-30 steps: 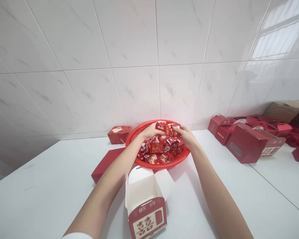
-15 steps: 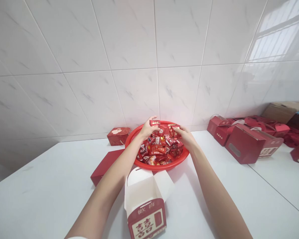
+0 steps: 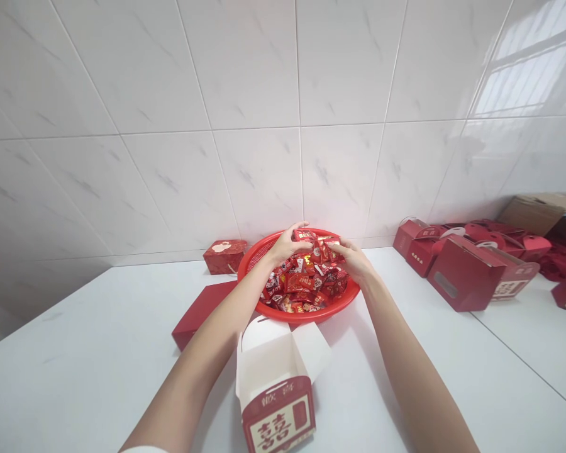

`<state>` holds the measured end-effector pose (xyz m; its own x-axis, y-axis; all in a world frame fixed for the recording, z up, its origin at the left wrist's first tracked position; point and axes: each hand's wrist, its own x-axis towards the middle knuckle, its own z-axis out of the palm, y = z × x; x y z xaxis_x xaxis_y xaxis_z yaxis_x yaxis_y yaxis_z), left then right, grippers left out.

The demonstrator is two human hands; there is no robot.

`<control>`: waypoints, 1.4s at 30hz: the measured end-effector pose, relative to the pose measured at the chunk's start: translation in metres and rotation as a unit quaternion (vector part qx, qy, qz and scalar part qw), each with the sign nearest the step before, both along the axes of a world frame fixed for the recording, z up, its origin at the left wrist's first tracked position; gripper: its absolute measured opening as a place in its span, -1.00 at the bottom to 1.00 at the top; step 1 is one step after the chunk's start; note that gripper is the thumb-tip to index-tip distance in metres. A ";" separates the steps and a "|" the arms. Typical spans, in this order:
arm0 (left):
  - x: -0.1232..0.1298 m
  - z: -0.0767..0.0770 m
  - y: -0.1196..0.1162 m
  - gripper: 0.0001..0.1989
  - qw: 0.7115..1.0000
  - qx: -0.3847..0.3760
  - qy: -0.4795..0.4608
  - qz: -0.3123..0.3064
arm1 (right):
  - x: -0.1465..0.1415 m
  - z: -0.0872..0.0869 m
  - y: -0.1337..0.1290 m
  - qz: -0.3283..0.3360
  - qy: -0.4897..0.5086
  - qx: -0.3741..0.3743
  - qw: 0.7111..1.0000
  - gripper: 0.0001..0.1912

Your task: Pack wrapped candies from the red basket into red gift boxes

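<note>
A red plastic basket (image 3: 321, 316) stands against the wall, filled with wrapped candies (image 3: 298, 282) in red, gold and white. Over its far left part, my left hand (image 3: 287, 245) is closed on red wrapped candy (image 3: 304, 235). My right hand (image 3: 351, 257), at the basket's right side, pinches red and gold candies (image 3: 327, 248). The two hands are close together, their candies almost touching. In front of the basket stands an open gift box (image 3: 277, 412), dark red with a cream label; its white flaps are spread and the visible inside is bare.
Left of the basket lie a red box (image 3: 202, 311) and a small patterned red box (image 3: 225, 257). On the right stand several red gift boxes (image 3: 466, 274), with a brown carton (image 3: 531, 214) behind. The tiled wall (image 3: 255, 182) bounds the white table (image 3: 99, 365).
My left hand has moved right with its candy, toward my right hand. The right hand stays nearly in place, still holding candies. The basket and boxes have not moved.
</note>
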<state>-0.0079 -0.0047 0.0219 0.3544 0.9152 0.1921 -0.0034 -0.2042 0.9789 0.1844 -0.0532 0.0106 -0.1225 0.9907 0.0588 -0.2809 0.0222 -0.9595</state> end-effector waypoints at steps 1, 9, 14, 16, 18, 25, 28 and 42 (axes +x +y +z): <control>0.001 0.001 0.000 -0.21 1.000 -0.003 -0.006 -0.009 | 0.000 0.000 0.001 -0.013 0.008 -0.003 1.000 -0.79; -0.003 -0.004 0.010 -0.75 0.982 0.066 0.125 0.126 | -0.001 -0.001 0.008 -0.079 0.051 -0.008 0.996 -0.90; -0.006 -0.007 0.007 -0.77 0.971 0.062 0.231 0.007 | 0.001 -0.004 0.009 -0.077 0.054 -0.009 0.996 -0.90; -0.005 -0.008 0.003 -0.79 0.947 -0.008 0.296 -0.126 | 0.001 -0.005 0.010 -0.079 0.061 -0.011 0.995 -0.90; -0.003 -0.011 0.000 -0.79 0.906 -0.067 0.371 -0.191 | 0.001 -0.006 0.011 -0.079 0.062 -0.007 0.995 -0.88; -0.008 -0.021 0.008 -0.66 0.879 0.046 0.469 -0.068 | 0.000 -0.007 0.012 -0.074 0.063 -0.004 0.995 -0.88; -0.009 -0.021 0.008 -0.66 0.872 0.037 0.478 -0.103 | -0.001 -0.006 0.011 -0.075 0.061 -0.003 0.995 -0.87; 0.001 -0.025 0.002 -0.73 0.816 0.072 0.564 -0.098 | -0.002 -0.005 0.008 -0.080 0.046 0.000 0.996 -0.79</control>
